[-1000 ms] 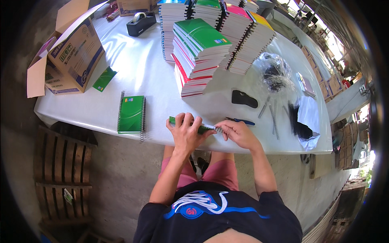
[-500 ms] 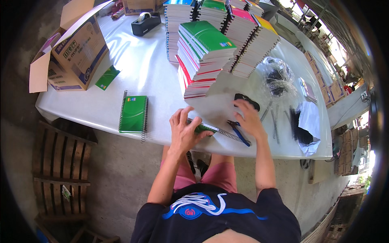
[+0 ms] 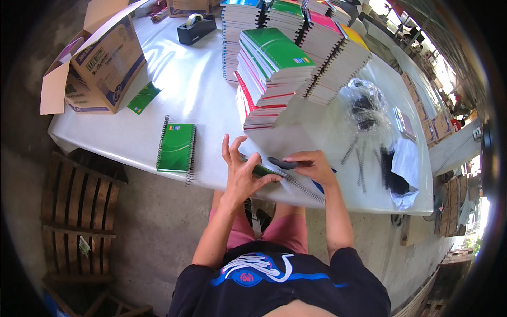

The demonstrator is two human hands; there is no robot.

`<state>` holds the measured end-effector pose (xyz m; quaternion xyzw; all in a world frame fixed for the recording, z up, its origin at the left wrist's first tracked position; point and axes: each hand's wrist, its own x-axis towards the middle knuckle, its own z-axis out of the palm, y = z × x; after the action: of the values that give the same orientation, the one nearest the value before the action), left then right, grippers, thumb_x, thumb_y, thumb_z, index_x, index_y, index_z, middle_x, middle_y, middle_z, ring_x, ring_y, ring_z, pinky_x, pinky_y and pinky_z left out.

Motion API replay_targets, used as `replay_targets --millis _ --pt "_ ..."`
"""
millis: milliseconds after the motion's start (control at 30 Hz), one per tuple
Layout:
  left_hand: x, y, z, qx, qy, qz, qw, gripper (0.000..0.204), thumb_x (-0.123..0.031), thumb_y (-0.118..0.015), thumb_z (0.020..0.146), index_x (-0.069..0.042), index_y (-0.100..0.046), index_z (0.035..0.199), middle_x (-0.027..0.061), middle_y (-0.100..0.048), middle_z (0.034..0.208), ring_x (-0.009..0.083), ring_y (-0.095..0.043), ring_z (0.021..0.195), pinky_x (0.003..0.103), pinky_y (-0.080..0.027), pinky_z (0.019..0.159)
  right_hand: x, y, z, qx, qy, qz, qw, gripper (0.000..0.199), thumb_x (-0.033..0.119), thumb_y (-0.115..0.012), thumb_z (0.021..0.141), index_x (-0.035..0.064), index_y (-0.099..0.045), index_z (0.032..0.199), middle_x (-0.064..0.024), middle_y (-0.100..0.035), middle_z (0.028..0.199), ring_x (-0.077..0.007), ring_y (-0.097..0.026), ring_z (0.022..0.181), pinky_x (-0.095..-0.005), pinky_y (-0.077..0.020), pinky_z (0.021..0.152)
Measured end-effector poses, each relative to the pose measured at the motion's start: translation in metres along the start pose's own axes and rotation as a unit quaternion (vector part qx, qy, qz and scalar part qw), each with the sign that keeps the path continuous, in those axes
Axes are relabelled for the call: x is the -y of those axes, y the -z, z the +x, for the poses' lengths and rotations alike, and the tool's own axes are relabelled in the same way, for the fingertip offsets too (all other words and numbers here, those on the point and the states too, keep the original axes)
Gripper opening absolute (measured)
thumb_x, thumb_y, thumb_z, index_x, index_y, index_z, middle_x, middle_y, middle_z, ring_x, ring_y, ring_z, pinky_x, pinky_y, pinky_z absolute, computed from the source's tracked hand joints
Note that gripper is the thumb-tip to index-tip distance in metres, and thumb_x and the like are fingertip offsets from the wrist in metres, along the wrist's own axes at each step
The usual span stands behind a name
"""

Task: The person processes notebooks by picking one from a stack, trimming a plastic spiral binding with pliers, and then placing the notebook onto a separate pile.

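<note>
My left hand (image 3: 240, 171) pinches a small green notebook (image 3: 261, 170) on edge near the table's front, fingers partly raised. From its right end a loose dark wire coil (image 3: 303, 191) sticks out toward the table edge. My right hand (image 3: 317, 165) grips a flat, rounded black object (image 3: 282, 163), its tip close to the notebook and coil; I cannot make out its kind. Pliers with blue handles (image 3: 318, 186) lie partly hidden under my right hand. Left of my hands rests another green notebook (image 3: 177, 148) with a wire coil trailing past its lower corner.
Beyond my hands rises a stack of green and red notebooks (image 3: 277, 50), with taller bound stacks (image 3: 325, 37) behind. Loose coils (image 3: 362, 166), clear plastic wrap (image 3: 367, 108) and a white bag (image 3: 405, 166) lie at right. An open cardboard box (image 3: 108, 66) and tape dispenser (image 3: 196, 30) stand at far left.
My right hand has picked up the black object from the table and brought it left to the notebook. The left hand keeps its hold on the notebook.
</note>
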<state>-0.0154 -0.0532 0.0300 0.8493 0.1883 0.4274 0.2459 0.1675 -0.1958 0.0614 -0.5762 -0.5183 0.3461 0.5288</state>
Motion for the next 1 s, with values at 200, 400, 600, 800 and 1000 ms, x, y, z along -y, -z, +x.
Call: replay_targets --millis 200,400,600,800,1000 --pt "0.006 0.002 0.000 0.028 -0.001 -0.042 0.999 0.057 -0.048 -0.085 0.046 -0.006 -0.057 0.074 0.0209 -0.035 0.126 0.0438 -0.027 0.122 0.052 -0.031 0.098 -0.001 0.005 0.016 0.012 -0.032 -0.136 0.990 0.032 -0.010 -0.067 0.063 0.0027 -0.072 0.092 -0.0139 -0.070 0.095 -0.0226 -0.067 0.087 -0.0289 -0.0515 0.078" --pt "0.020 -0.003 -0.002 0.015 0.027 -0.115 0.993 0.060 -0.046 -0.090 0.040 -0.009 -0.058 0.075 0.0177 -0.032 0.125 0.0327 -0.035 0.109 0.044 -0.037 0.087 0.013 -0.003 0.020 0.033 0.035 -0.149 0.988 0.032 -0.008 -0.066 0.062 0.0079 -0.074 0.088 -0.0117 -0.070 0.093 -0.0223 -0.068 0.084 -0.0296 -0.0519 0.075" --pt "0.029 -0.003 -0.003 0.016 0.037 -0.172 0.984 0.059 -0.038 -0.091 0.043 -0.010 -0.057 0.081 0.0159 -0.028 0.123 0.0293 -0.038 0.098 0.040 -0.040 0.081 0.009 -0.012 0.028 0.031 0.009 -0.167 0.985 0.031 -0.009 -0.065 0.062 0.0068 -0.074 0.087 -0.0124 -0.070 0.092 -0.0210 -0.067 0.083 -0.0284 -0.0511 0.074" --pt "0.035 -0.010 -0.006 0.017 0.075 -0.228 0.971 0.066 -0.035 -0.093 0.042 -0.010 -0.052 0.088 0.0151 -0.030 0.119 0.0285 -0.038 0.098 0.038 -0.041 0.079 0.003 -0.017 0.028 0.012 0.040 -0.052 0.998 0.033 -0.010 -0.066 0.060 0.0036 -0.073 0.090 -0.0124 -0.070 0.093 -0.0200 -0.067 0.086 -0.0269 -0.0506 0.078" --pt "0.047 -0.014 -0.004 0.024 0.069 -0.243 0.967 0.080 -0.032 -0.094 0.035 -0.009 -0.040 0.089 0.0098 -0.036 0.100 0.0294 -0.031 0.114 0.040 -0.034 0.091 0.024 -0.029 0.039 0.045 -0.042 -0.129 0.990 0.040 -0.011 -0.062 0.059 0.0056 -0.073 0.094 -0.0123 -0.070 0.098 -0.0177 -0.066 0.088 -0.0266 -0.0504 0.078"
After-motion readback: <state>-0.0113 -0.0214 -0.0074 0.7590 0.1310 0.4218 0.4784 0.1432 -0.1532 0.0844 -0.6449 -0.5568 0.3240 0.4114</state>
